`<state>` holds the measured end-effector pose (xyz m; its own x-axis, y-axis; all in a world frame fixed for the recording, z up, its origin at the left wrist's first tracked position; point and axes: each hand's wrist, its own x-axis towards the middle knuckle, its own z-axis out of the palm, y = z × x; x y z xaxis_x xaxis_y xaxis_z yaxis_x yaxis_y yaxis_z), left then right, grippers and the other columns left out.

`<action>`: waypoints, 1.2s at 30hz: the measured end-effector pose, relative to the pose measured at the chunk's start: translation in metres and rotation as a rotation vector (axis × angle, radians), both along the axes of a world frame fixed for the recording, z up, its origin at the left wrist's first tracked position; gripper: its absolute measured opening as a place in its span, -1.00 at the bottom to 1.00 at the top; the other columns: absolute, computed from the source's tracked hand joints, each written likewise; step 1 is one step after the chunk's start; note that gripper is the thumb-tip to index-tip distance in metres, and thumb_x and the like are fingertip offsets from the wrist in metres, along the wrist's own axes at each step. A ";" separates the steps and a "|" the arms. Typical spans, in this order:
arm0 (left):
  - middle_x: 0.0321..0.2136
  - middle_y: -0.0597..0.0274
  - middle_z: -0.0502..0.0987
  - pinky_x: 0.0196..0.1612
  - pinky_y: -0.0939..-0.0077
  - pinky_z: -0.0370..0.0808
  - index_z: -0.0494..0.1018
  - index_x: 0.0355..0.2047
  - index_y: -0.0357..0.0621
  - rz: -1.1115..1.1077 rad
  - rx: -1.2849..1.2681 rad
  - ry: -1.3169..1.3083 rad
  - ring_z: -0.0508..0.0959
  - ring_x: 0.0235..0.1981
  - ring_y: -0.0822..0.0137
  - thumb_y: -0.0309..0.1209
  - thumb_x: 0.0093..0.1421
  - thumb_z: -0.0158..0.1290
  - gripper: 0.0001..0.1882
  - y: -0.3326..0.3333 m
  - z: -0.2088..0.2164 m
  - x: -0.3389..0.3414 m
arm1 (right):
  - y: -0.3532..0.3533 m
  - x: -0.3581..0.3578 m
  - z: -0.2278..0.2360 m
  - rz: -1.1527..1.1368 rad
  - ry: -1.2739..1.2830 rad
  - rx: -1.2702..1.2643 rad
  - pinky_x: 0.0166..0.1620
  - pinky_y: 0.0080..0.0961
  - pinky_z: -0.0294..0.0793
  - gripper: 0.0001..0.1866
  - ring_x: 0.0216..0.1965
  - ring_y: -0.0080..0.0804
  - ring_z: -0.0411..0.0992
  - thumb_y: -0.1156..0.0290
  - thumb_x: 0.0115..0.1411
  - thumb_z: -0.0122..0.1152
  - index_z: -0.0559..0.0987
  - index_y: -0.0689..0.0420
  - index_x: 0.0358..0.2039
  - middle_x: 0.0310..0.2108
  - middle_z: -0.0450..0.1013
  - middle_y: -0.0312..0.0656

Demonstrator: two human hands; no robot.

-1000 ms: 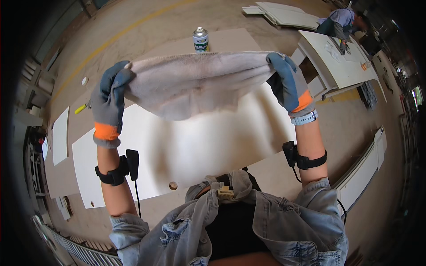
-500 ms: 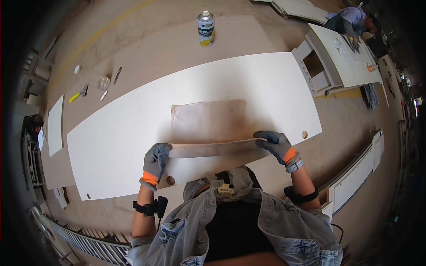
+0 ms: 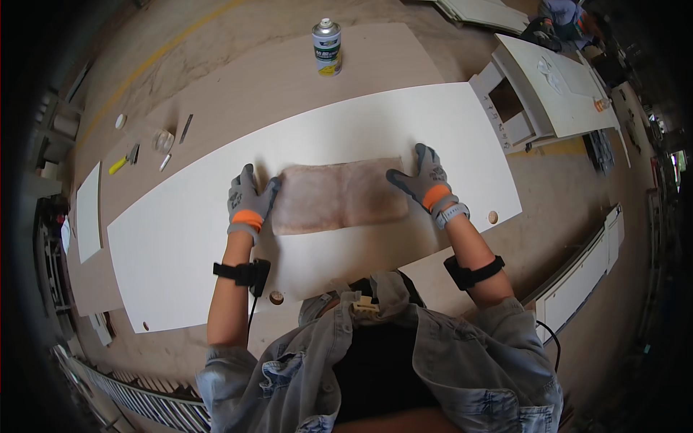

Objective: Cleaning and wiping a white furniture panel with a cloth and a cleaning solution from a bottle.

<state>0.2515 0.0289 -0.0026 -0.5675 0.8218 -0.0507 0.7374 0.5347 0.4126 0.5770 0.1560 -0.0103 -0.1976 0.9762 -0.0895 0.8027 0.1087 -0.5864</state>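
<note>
A brownish rectangular cloth, stained and slightly creased, lies flat on a large white panel. My left hand, in a grey glove with an orange cuff, is beside the cloth's left edge. Its fingers are stretched out, and the thumb reaches to the far left corner of the cloth. On the other side, my right hand wears a matching glove. Its fingers are spread too, with the thumb at the cloth's far right part. Neither hand grips anything.
Beyond the panel stands a spray can. To the left are a yellow-handled scraper, a clear jar, a thin dark strip and a small white panel. A co-worker is by a white cabinet at far right.
Both hands have let go of the cloth's raised near edge and moved away from me, to its far corners. The cloth now lies flat. The co-worker has shifted.
</note>
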 end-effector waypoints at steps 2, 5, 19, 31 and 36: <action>-0.01 -0.07 0.39 0.10 0.17 0.31 0.37 0.05 -0.17 -0.141 0.053 0.049 0.37 0.04 -0.04 0.00 0.07 0.11 -0.36 -0.023 0.017 0.005 | -0.013 0.017 0.005 0.074 -0.140 0.340 0.14 -0.18 0.21 -0.16 0.16 0.04 0.14 -0.08 -0.10 0.32 0.33 0.12 0.13 0.09 0.19 0.08; -0.02 -0.02 0.41 0.16 0.16 0.24 0.39 0.06 -0.10 -0.418 0.035 0.152 0.34 0.07 0.00 -0.08 0.02 0.15 -0.38 -0.059 0.016 0.011 | -0.043 0.028 0.027 0.324 -0.203 0.393 0.17 -0.08 0.17 -0.17 0.17 0.04 0.13 -0.07 -0.12 0.33 0.35 0.11 0.11 0.09 0.20 0.07; -0.14 0.16 0.50 0.09 0.17 0.32 0.57 -0.32 -0.02 -0.499 0.280 0.066 0.39 0.02 0.05 -0.41 0.00 0.13 -0.81 -0.062 0.002 -0.004 | -0.042 0.029 -0.012 0.410 -0.007 0.425 0.10 -0.11 0.31 -0.72 0.15 0.11 0.22 0.35 -0.03 0.24 0.60 -0.14 -0.24 0.12 0.28 -0.05; -0.27 0.21 0.57 -0.09 0.51 0.44 0.52 -0.27 -0.28 -0.429 0.585 -0.333 0.53 -0.23 0.39 -0.45 0.15 0.13 -0.83 -0.003 0.112 -0.051 | 0.036 0.013 0.126 0.185 0.891 -0.137 0.19 -0.51 0.18 -0.74 0.09 -0.43 0.30 0.33 0.20 0.15 0.56 0.27 -0.21 0.08 0.38 -0.11; -0.26 0.09 0.56 -0.02 0.35 0.41 0.49 -0.35 -0.25 -0.580 0.745 0.091 0.52 -0.10 0.17 -0.51 0.06 0.16 -0.86 -0.009 0.149 -0.029 | 0.043 0.018 0.147 0.264 1.027 -0.045 0.20 -0.39 0.20 -0.84 0.28 -0.33 0.12 0.53 0.08 0.24 0.58 0.25 -0.29 -0.09 0.45 -0.16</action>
<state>0.2224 0.0196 0.1468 -0.0367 0.7797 0.6251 0.8518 -0.3027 0.4276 0.5947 0.1989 0.1368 -0.4043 0.8912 0.2056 -0.1257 0.1685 -0.9777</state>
